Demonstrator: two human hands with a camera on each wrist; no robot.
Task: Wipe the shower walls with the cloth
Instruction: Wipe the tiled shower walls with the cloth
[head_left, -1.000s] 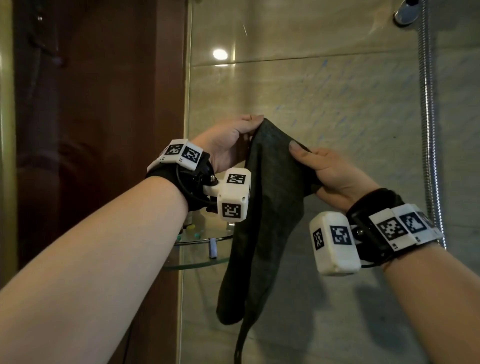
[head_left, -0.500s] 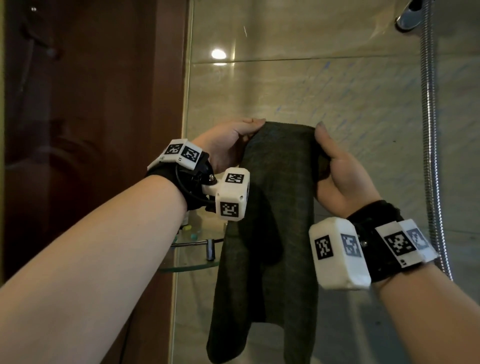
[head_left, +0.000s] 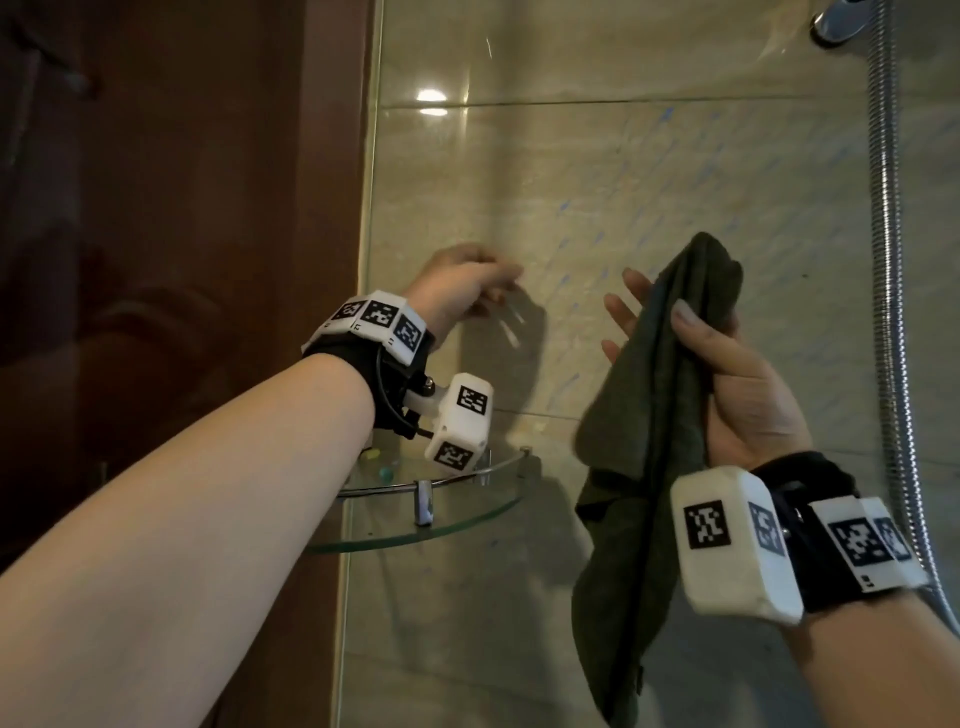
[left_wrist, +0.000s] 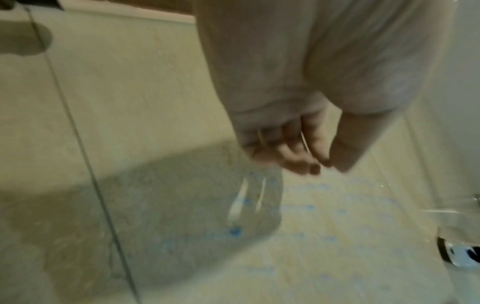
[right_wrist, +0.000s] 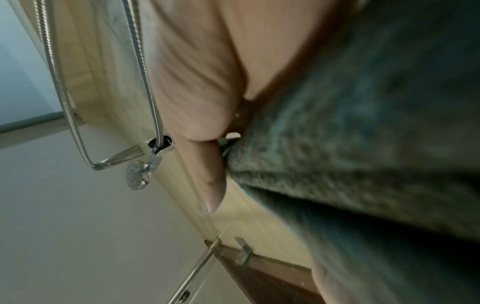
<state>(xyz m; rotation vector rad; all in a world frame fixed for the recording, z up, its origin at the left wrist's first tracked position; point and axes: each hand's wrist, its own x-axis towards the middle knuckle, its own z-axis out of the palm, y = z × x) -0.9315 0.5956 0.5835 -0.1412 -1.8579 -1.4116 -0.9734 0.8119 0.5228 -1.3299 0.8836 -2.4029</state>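
Beige tiled shower wall (head_left: 597, 208) with faint blue streaks, brown wood panel (head_left: 182, 260) at far left behind a glass pane, glass corner shelf (head_left: 441, 514) low in the corner. Left hand (head_left: 462, 286) empty near the wall, fingers loosely relaxed. Dark green cloth (head_left: 649, 415) draped over right hand (head_left: 727, 384), thumb pressing it against extended fingers, rest hanging down; chrome shower hose (head_left: 888, 312) at far right.

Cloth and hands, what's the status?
Left hand open, empty, near wall. Right hand grips cloth, not yet on tile. Glass shelf below.
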